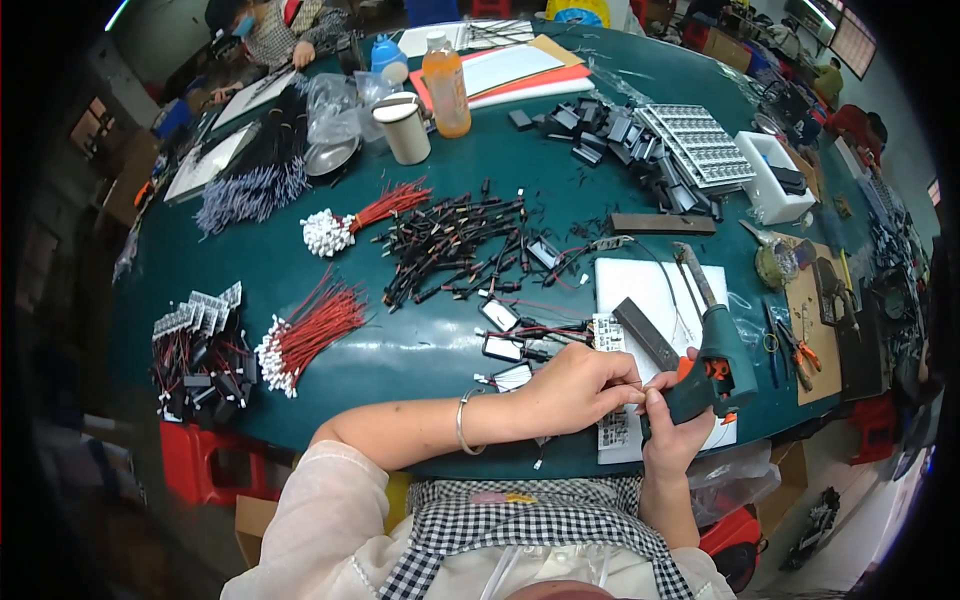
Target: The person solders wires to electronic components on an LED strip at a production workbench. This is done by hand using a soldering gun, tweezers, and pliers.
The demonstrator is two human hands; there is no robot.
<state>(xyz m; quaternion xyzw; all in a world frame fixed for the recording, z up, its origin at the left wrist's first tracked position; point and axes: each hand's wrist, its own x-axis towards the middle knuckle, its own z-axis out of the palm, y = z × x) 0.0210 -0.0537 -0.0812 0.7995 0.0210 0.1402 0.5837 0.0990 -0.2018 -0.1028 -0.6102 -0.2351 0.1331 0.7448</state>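
Observation:
My right hand (680, 430) grips a dark green soldering gun (728, 352) with orange parts, its metal nose pointing away from me. Close against it, my left hand (590, 385) pinches with thumb and forefinger beside the right thumb; what sits between those fingertips is too small to make out. Both hands are over a white foam board (625, 275). A dark metal bar (645, 335) lies on the board, with a strip of white circuit boards (608, 332) along its left edge. Small black modules with wires (502, 347) lie left of the board.
Red wire bundles with white connectors (312, 335) and a pile of black cables (440, 245) lie to the left. Black casings (620, 140) and a white foam box (775, 175) stand beyond. Orange-handled pliers (803, 358) lie right. A bottle (447, 90) stands at the back.

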